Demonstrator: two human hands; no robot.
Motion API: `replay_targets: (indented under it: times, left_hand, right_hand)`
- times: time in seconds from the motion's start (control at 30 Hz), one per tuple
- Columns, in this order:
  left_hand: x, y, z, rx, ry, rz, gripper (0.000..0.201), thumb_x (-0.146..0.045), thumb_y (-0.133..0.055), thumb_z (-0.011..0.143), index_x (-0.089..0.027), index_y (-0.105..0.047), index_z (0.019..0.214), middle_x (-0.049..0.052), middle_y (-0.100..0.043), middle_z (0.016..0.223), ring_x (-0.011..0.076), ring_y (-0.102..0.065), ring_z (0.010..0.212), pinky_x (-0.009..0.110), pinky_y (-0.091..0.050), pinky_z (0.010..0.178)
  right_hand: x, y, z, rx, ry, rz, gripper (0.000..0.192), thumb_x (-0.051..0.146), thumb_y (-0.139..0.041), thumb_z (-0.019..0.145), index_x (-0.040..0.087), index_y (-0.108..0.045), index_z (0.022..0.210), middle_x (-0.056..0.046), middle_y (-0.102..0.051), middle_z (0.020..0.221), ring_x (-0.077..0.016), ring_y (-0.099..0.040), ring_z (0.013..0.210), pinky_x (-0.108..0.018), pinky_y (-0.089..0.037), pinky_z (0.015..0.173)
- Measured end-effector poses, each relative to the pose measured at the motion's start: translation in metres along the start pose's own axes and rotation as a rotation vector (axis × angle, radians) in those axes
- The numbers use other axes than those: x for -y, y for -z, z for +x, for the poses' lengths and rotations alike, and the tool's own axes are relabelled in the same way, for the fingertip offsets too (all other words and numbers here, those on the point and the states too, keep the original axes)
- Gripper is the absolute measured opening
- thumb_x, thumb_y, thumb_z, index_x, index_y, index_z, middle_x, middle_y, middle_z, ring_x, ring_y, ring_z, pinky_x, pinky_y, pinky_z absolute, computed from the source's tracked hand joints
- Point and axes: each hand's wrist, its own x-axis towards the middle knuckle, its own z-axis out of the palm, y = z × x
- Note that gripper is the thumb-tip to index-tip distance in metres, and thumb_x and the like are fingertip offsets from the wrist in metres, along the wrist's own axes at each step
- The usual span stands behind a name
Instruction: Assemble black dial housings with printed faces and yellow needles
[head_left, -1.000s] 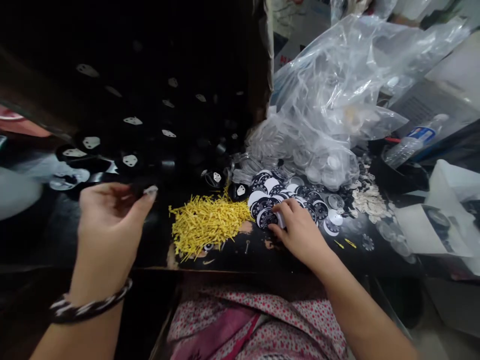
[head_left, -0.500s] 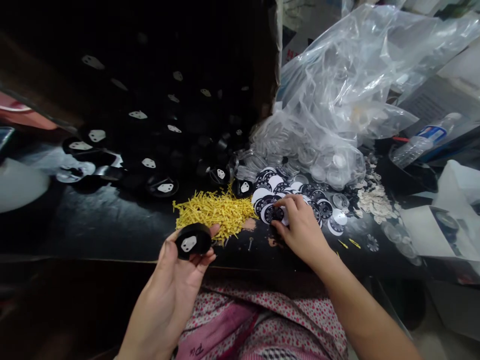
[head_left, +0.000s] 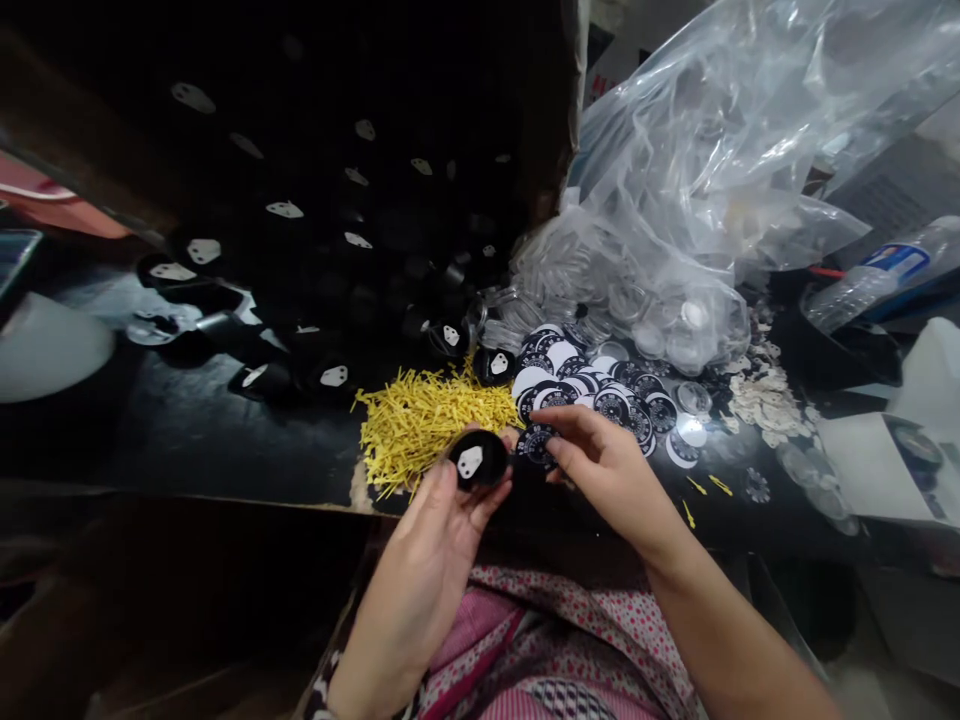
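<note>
My left hand [head_left: 439, 520] is closed around a round black cup-shaped housing [head_left: 491, 458], its open face up, with a small white plate with dark holes inside. Just to the right, my right hand [head_left: 600, 460] pinches a black dial disc [head_left: 535, 445] with white numerals between thumb and fingers. The disc is close beside the housing, apart from it. Behind my right hand lies a pile of black and white dial discs [head_left: 611, 403]. A heap of thin yellow pointers [head_left: 412, 420] lies behind my left hand.
A large dark box [head_left: 300, 120] with more black housings opens at the back left. Clear round covers [head_left: 562, 275] spill from a plastic bag [head_left: 675, 190]. Pale small plates [head_left: 769, 395], a white box [head_left: 862, 460] and a plastic bottle [head_left: 870, 285] stand to the right.
My right hand has lifted a dial disc off the pile and drawn it slightly left. My left hand has brought the housing rightward, close to the disc. The view has shifted slightly.
</note>
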Motion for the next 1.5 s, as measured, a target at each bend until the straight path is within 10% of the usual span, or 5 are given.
replay_targets:
  times: [0.47,0.77,1.07,1.5]
  left_hand:
    - [0.017,0.018,-0.003,0.172,-0.104,0.377,0.041,-0.037,-0.066,0.088,-0.032,-0.064,0.128,0.002,-0.060,0.140,0.0250,-0.052,0.132,0.036,-0.041,0.111]
    - [0.008,0.038,-0.018,0.112,-0.093,0.689,0.034,-0.037,-0.066,0.086,-0.026,-0.068,0.118,0.005,-0.069,0.126,0.0261,-0.060,0.123,0.036,-0.047,0.105]
    - [-0.012,0.015,0.000,-0.100,-0.153,0.096,0.023,-0.027,-0.065,0.088,-0.018,-0.068,0.110,0.008,-0.070,0.121,0.0245,-0.060,0.122,0.035,-0.047,0.106]
    - [0.002,0.016,0.000,-0.018,-0.156,0.184,0.031,-0.032,-0.073,0.083,-0.027,-0.071,0.113,0.002,-0.072,0.118,0.0216,-0.061,0.120,0.031,-0.048,0.104]
  right_hand:
    - [0.003,-0.009,-0.001,-0.056,0.015,-0.286,0.010,0.023,-0.060,0.087,0.021,-0.051,0.085,0.000,-0.061,0.083,-0.0149,-0.057,0.074,-0.029,-0.045,0.066]
    - [0.002,-0.006,-0.023,0.221,0.015,-0.282,0.018,0.020,-0.057,0.090,0.020,-0.059,0.108,-0.001,-0.067,0.089,-0.0136,-0.060,0.075,-0.027,-0.047,0.068]
    - [0.005,-0.038,0.031,0.107,0.194,-1.127,0.020,0.027,-0.049,0.095,0.016,-0.063,0.089,-0.010,-0.071,0.093,-0.0270,-0.064,0.085,-0.041,-0.037,0.076]
    - [0.002,-0.022,0.006,0.073,0.243,-0.857,0.009,0.024,-0.060,0.091,0.018,-0.062,0.086,-0.004,-0.069,0.088,-0.0207,-0.060,0.084,-0.035,-0.035,0.077]
